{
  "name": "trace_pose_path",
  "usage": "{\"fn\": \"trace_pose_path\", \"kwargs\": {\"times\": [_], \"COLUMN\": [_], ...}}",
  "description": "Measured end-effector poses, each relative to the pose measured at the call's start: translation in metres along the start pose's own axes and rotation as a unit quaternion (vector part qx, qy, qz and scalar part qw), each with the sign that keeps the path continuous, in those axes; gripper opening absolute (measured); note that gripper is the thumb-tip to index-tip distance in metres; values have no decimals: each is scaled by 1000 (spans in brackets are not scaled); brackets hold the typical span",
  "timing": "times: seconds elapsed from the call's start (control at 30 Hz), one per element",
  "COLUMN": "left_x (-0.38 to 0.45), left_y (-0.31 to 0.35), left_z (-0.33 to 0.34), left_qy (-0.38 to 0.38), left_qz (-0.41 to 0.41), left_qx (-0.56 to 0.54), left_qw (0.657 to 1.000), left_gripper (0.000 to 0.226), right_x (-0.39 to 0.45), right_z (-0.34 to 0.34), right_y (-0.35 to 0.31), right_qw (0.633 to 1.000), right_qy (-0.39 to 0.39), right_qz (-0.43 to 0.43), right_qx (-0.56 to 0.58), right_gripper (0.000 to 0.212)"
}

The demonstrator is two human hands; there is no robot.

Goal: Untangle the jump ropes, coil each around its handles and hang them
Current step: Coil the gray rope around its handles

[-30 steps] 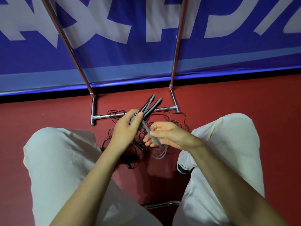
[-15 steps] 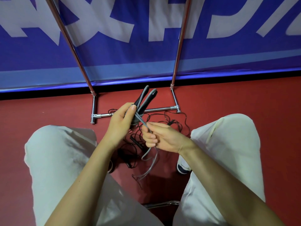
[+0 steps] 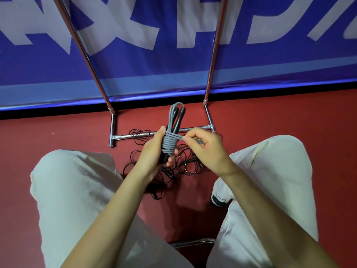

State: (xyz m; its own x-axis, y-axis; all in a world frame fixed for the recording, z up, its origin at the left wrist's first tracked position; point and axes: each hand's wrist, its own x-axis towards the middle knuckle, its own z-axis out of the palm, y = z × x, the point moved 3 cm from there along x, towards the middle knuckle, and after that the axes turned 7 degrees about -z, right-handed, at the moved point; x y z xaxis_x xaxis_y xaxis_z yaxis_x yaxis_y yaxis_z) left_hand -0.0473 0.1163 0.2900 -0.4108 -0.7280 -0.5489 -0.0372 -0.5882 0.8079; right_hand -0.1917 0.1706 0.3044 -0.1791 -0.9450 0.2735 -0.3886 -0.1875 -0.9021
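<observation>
My left hand (image 3: pixel 152 157) grips the two dark handles (image 3: pixel 178 120) of a grey jump rope, held upright side by side. Several turns of the grey rope (image 3: pixel 169 144) are wound tightly round the handles, and a loop of it arches over their tops. My right hand (image 3: pixel 204 149) pinches the free end of the grey rope just right of the coil, pulled taut. On the red floor below my hands lies a tangle of thin black jump ropes (image 3: pixel 185 161), partly hidden by my hands.
A chrome rack stands ahead, its base bar (image 3: pixel 135 135) on the floor and two uprights (image 3: pixel 212 55) rising against a blue banner. My knees in light trousers flank the ropes, a shoe (image 3: pixel 219 198) sits at right, and a chair's metal edge (image 3: pixel 193 242) shows below.
The grey rope's slack has been wound up: the loose loops that hung below my right hand are gone and the coil on the handles is thicker. The handles now stand more upright.
</observation>
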Motion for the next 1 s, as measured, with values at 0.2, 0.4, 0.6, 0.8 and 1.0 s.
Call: {"fn": "trace_pose_path", "kwargs": {"times": [0.2,0.4,0.6,0.8,1.0], "left_x": [-1,-8,-18,2,-2], "left_y": [-5,-14,-23,-30,-23], "left_z": [8,19,22,19,15], "left_qy": [-50,-178,-337,-109,69], "left_qz": [-55,-151,-199,-143,-6], "left_qx": [-99,-211,-167,-73,161], "left_qw": [992,949,905,981,985], "left_gripper": [47,53,80,86,59], "right_x": [6,8,-5,-9,-7], "right_z": [3,5,12,19,9], "right_y": [10,3,-10,4,14], "right_qw": [998,984,953,976,990], "right_qy": [-20,-73,-143,-32,3], "right_qz": [54,86,132,158,143], "right_qx": [30,139,233,146,-19], "right_gripper": [18,8,15,20,34]}}
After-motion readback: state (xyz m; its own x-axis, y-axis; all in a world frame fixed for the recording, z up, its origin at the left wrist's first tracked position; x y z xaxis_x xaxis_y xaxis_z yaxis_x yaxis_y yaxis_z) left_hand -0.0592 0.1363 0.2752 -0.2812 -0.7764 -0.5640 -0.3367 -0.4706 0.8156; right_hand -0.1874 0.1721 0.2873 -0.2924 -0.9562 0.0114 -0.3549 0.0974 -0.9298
